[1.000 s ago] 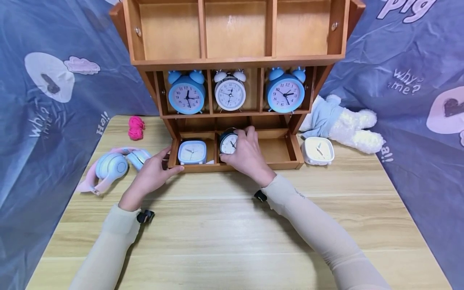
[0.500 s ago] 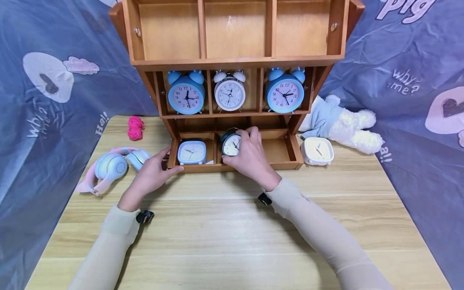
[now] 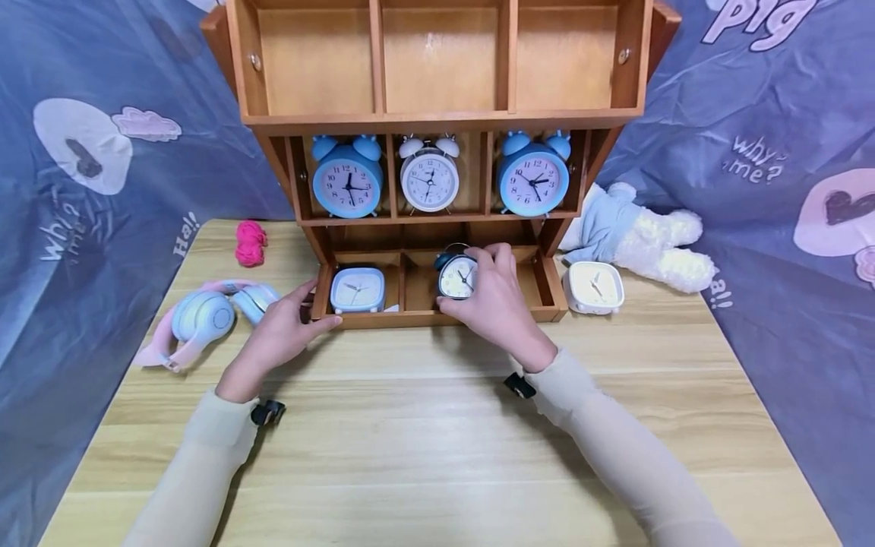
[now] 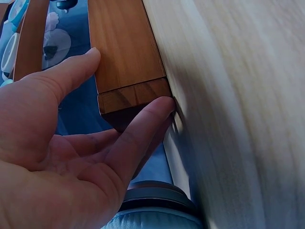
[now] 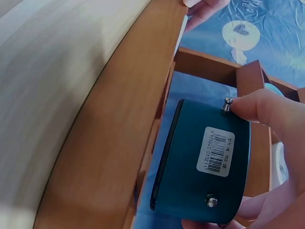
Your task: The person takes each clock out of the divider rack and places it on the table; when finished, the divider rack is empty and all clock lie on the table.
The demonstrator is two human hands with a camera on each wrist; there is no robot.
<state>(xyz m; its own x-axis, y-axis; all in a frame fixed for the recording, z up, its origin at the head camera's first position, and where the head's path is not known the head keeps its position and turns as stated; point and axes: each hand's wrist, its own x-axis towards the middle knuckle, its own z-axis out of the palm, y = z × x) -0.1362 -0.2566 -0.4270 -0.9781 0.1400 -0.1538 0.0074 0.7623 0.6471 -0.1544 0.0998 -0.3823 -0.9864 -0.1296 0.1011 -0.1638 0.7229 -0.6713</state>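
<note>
My right hand [image 3: 495, 304] grips a small dark teal twin-bell alarm clock [image 3: 456, 277] above the middle compartment of the wooden shelf's bottom row. In the right wrist view the teal clock [image 5: 200, 167] shows its underside, with a barcode sticker and two metal feet, held between thumb and fingers. My left hand [image 3: 283, 334] holds the lower left corner of the wooden shelf [image 3: 437, 319], thumb at the front and fingers round the side. The left wrist view shows those fingers against the shelf's end [image 4: 136, 95]. A pale blue square clock [image 3: 358, 289] stands in the bottom left compartment.
Three twin-bell clocks, including a white one [image 3: 429, 178], fill the row above. Right of the shelf stand a white square clock [image 3: 594, 288] and a plush toy [image 3: 636, 235]. Headphones [image 3: 203, 317] and a pink yarn bundle [image 3: 251, 243] lie to the left.
My right hand has carried the teal clock rightward, away from the left divider of the bottom row. My left hand keeps its hold on the shelf corner.
</note>
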